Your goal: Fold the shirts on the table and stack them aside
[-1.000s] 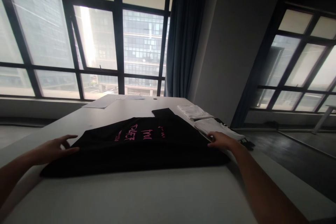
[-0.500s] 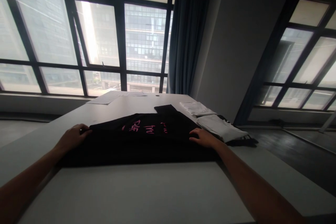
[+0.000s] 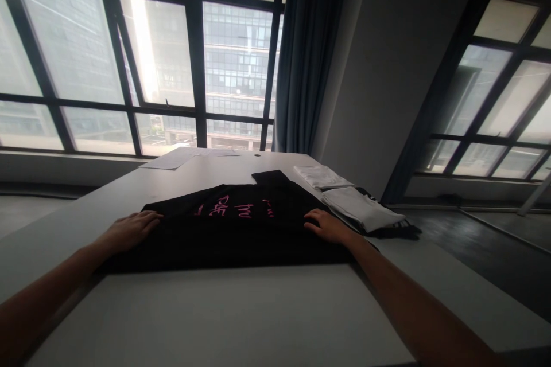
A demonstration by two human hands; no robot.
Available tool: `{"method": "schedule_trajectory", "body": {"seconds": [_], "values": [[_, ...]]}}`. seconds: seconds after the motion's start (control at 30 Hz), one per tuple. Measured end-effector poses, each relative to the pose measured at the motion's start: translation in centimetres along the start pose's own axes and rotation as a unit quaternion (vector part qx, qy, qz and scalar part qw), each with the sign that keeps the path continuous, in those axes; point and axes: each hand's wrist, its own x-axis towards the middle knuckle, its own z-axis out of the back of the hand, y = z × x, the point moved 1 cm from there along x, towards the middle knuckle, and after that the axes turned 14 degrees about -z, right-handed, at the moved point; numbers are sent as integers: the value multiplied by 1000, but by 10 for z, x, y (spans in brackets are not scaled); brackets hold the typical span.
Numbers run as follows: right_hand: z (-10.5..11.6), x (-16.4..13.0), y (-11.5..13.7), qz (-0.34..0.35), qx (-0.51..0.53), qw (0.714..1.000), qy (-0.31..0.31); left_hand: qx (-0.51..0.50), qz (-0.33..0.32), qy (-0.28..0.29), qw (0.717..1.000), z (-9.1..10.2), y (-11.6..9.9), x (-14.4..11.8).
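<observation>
Both hands are lying flat on the black shirt (image 3: 232, 235), which is spreading across the worktop (image 3: 224, 315). The left hand (image 3: 129, 229) is pressing its left edge, the right hand (image 3: 329, 226) its right edge, fingers outstretched, gripping nothing. Pink lettering (image 3: 235, 207) is showing, too blurred to read. Folded white clothes (image 3: 361, 207) are sitting just beside the right hand.

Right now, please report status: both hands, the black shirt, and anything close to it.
Left hand and right hand flat on black shirt, open. Shirt lies on table. Folded white garments beside right hand.
</observation>
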Motion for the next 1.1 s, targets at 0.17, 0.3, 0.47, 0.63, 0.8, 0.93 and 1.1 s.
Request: {"method": "schedule_trajectory", "body": {"seconds": [0.17, 0.3, 0.47, 0.63, 0.8, 0.93, 1.1], "values": [[-3, 5, -3, -1, -7, 1000, -14, 65, 12, 4, 998, 20, -39, 43], [-3, 4, -4, 2, 3, 1000, -11, 33, 32, 88, 995, 27, -62, 87], [-3, 2, -4, 3, 17, 1000, -11, 26, 16, 115, 993, 32, -72, 120], [-4, 3, -6, 8, 18, 1000, -6, 84, 10, 24, 996, 74, -58, 123], [1, 0, -9, 9, 26, 999, 22, 82, -51, -98, 991, 90, -13, 86], [7, 2, -6, 5, 12, 1000, 16, 65, -41, -98, 992, 58, 16, 47], [26, 36, 14, -60, -37, 997, -31, 79, -18, -36, 996, 38, 16, 46]]}}
